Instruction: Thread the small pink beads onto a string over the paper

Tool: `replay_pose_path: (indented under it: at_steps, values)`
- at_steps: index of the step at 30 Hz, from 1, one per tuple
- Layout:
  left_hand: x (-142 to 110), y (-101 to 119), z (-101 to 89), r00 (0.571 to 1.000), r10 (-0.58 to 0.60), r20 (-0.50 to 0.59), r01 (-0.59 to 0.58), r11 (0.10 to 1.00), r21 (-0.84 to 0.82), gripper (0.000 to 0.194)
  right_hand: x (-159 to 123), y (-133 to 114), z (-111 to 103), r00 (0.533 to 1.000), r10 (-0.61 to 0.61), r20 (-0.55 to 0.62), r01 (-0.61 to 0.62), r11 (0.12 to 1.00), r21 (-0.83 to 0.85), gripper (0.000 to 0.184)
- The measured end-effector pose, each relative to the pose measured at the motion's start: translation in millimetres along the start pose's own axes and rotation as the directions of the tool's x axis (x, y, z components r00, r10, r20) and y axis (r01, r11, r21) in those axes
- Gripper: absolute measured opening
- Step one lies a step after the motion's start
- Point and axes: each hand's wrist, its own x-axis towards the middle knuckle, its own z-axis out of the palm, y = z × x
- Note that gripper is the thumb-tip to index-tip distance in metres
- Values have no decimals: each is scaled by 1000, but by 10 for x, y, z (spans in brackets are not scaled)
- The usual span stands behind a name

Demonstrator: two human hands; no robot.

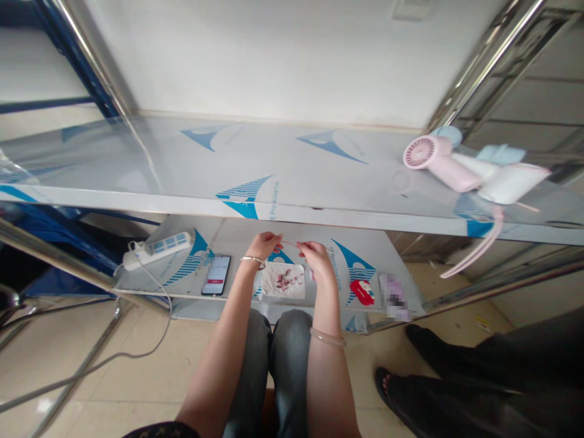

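My left hand (264,244) and my right hand (316,255) are held close together over the lower steel shelf (237,234). Both are pinched on a thin red thread (289,243) that runs between them. Under the hands lies a white tissue (283,280) with several small dark red bits on it. Each wrist carries a bangle. My knees in grey jeans show below the shelf edge.
A phone (216,275) and a white power strip (157,248) with its cable lie left on the lower shelf; a red toy (362,291) lies right. On the upper shelf (292,176) sit a pink hair dryer (440,161) and white rolls. Another person's feet (410,377) are right.
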Motion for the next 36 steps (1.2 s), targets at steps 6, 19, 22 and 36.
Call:
replay_pose_path:
  at_steps: [6,19,22,36]
  values:
    - [24,-16,22,999,40,3,-40,999,-9,27,43,47,10,999,-47,10,48,999,-17,24]
    - [-2,52,56,999,33,-36,-36,996,-77,21,-80,-88,91,997,15,69,-21,997,77,25]
    - [-37,79,58,1000,10,-25,-11,999,-38,16,-82,-86,90,998,0,61,-6,996,92,19]
    - [44,-4,41,998,53,-40,-55,997,-57,17,-38,-47,93,999,-14,-29,16,995,102,23]
